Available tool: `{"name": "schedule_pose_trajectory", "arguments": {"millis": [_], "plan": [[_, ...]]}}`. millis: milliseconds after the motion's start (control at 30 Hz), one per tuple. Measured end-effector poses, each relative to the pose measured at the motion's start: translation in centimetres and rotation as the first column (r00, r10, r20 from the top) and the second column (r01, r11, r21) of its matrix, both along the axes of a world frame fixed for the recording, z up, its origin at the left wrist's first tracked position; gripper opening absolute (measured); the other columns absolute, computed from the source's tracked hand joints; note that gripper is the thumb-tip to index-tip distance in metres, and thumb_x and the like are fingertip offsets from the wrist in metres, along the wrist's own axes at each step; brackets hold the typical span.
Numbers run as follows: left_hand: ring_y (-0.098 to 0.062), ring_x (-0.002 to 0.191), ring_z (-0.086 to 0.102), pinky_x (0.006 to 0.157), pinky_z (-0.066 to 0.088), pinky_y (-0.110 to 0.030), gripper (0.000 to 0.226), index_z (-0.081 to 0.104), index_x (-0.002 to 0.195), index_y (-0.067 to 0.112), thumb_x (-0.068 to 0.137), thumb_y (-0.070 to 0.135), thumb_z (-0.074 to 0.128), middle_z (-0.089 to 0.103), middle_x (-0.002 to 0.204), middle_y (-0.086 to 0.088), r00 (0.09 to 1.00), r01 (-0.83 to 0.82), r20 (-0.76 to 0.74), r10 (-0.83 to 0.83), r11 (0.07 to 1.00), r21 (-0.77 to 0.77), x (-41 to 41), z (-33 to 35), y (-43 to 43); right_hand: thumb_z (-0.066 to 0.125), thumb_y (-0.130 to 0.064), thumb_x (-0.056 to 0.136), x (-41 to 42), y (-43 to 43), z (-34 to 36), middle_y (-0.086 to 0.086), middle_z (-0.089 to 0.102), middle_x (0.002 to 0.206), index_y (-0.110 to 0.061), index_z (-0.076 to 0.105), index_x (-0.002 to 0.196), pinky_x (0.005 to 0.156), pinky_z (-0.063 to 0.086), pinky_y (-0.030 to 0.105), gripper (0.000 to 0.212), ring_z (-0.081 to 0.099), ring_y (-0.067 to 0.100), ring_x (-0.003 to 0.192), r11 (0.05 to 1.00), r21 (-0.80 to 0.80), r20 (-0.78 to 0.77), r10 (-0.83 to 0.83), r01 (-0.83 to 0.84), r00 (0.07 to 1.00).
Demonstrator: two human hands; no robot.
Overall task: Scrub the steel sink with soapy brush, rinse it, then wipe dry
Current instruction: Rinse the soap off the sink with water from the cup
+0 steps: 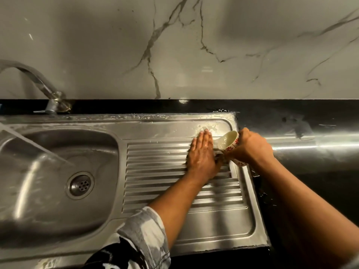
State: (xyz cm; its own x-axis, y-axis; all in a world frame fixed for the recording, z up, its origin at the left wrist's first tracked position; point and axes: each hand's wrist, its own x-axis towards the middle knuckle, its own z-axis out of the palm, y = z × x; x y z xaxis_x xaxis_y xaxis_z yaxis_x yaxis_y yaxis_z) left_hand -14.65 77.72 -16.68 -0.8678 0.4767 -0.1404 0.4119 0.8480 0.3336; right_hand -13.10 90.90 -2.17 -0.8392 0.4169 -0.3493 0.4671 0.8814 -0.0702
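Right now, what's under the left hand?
The left hand lies flat on the sink's ribbed drainboard, fingertips at a wet patch beside the tilted cup held by the right hand. Anything beneath the palm is covered.

Your black counter (320, 183) carries the steel sink (213, 226), set toward its left. The tap (41, 84) stands at the counter's back edge. Water drops (262, 195) lie just beside the sink's right rim.

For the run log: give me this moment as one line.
stage: rinse | left hand: flat on ribbed steel drainboard | right hand: grips tipped white cup with red flowers
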Motion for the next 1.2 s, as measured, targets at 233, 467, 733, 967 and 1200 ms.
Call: {"name": "schedule_pose_trajectory", "arguments": {"millis": [233, 467, 733, 967, 1200], "plan": [[-0.027, 0.164, 0.002, 0.134, 0.004, -0.045, 0.084, 0.013, 0.169, 0.014, 0.103, 0.054, 0.045, 0.010, 0.177, -0.012, 0.984, 0.181, -0.030, -0.178, 0.968, 0.174, -0.6, 0.7, 1.8, 0.093, -0.055, 0.054, 0.0, 1.4, 0.8, 0.007, 0.070, 0.114, -0.018, 0.057, 0.124, 0.085, 0.055, 0.041, 0.088, 0.064, 0.029, 0.106, 0.983, -0.176, -0.079, -0.074, 0.060, 0.994], [-0.026, 0.164, -0.003, 0.133, 0.007, -0.049, 0.096, 0.003, 0.170, 0.014, 0.100, 0.061, 0.050, 0.001, 0.178, -0.009, 0.979, 0.196, 0.039, -0.200, 0.977, 0.083, -3.2, -0.3, 5.9, 0.094, -0.057, 0.053, -0.9, 3.2, 0.7, 0.010, 0.069, 0.113, -0.016, 0.054, 0.124, 0.078, 0.054, 0.041, 0.091, 0.064, 0.030, 0.102, 0.998, -0.060, -0.012, -0.031, 0.031, 0.999], [-0.026, 0.164, -0.006, 0.133, 0.005, -0.048, 0.086, 0.000, 0.169, 0.008, 0.105, 0.065, 0.012, -0.004, 0.177, -0.011, 0.998, -0.022, -0.060, 0.024, 0.999, 0.033, -3.9, -0.3, -1.0, 0.091, -0.064, 0.054, -3.4, 0.2, -0.3, 0.012, 0.068, 0.120, -0.015, 0.055, 0.128, 0.077, 0.048, 0.035, 0.096, 0.065, 0.034, 0.106, 0.998, -0.015, 0.024, 0.066, -0.066, 0.998], [-0.026, 0.164, -0.007, 0.133, 0.002, -0.046, 0.089, -0.006, 0.168, 0.009, 0.104, 0.067, 0.017, -0.009, 0.177, -0.011, 0.969, -0.236, -0.071, 0.237, 0.972, 0.016, -4.2, -0.6, -11.7, 0.090, -0.060, 0.062, -6.3, -7.7, -0.6, 0.012, 0.068, 0.122, -0.013, 0.049, 0.134, 0.088, 0.057, 0.043, 0.095, 0.066, 0.033, 0.106, 0.963, 0.016, 0.048, 0.268, -0.269, 0.962], [-0.028, 0.162, -0.015, 0.132, -0.003, -0.048, 0.100, -0.010, 0.167, 0.009, 0.099, 0.074, 0.021, -0.015, 0.175, -0.012, 0.843, -0.537, -0.038, 0.536, 0.844, -0.009, -5.7, -1.0, -24.7, 0.090, -0.063, 0.060, -9.2, -17.8, -0.5, 0.004, 0.066, 0.111, -0.017, 0.051, 0.127, 0.070, 0.052, 0.035, 0.090, 0.066, 0.026, 0.099, 0.900, 0.033, 0.048, 0.432, -0.434, 0.900]]}}
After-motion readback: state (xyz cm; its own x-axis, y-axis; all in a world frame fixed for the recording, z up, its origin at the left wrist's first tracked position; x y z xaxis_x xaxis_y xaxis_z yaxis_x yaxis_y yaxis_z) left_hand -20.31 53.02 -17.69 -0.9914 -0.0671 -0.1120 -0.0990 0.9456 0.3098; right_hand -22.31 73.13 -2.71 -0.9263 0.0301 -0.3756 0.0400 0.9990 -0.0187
